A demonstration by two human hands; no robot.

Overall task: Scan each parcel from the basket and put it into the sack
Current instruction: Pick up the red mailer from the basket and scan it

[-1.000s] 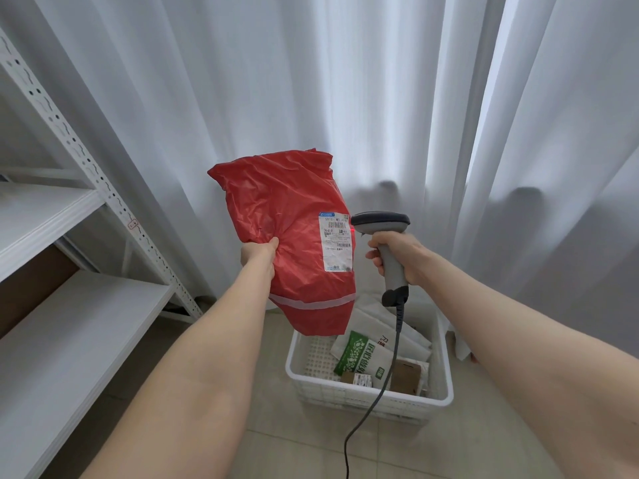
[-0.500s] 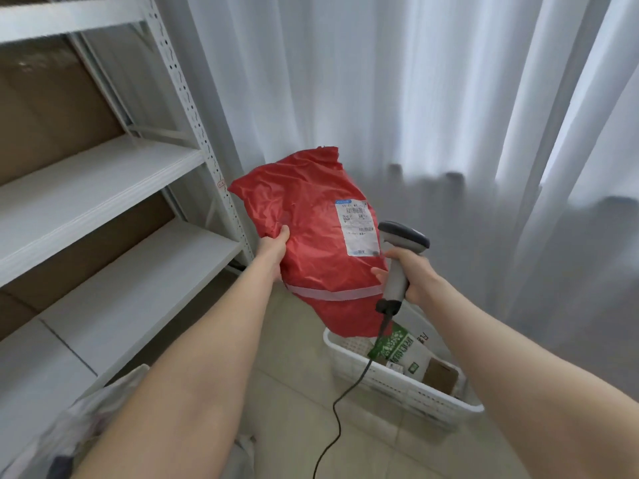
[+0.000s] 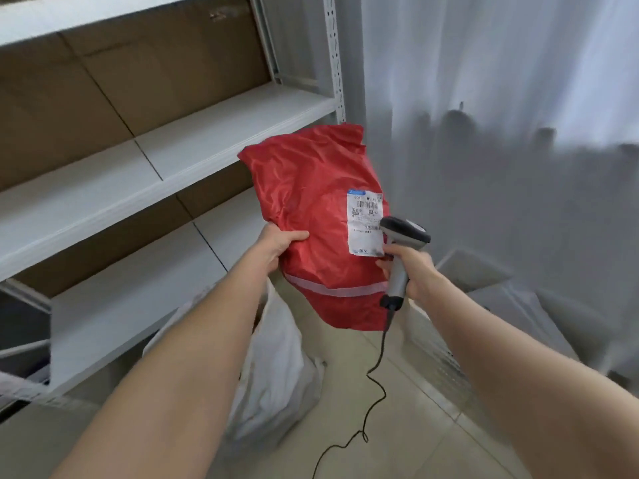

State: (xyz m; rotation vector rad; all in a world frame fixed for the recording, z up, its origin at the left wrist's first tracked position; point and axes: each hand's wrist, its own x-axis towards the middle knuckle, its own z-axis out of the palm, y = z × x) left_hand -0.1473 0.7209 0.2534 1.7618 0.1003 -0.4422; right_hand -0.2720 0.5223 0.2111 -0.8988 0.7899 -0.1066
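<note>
Below, white sack (image 3: 276, 368) gapes under red parcel (image 3: 321, 236).

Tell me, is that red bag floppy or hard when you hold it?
Probably floppy: the red parcel bag wrinkles and droops below the left hand pinching its edge. It looks fairly light, since one hand holds it up. The shiny plastic may be a bit slippery.

Open air above the sack (image 3: 276, 375); shelf (image 3: 193, 157) close left, basket (image 3: 446, 350) close right.
</note>
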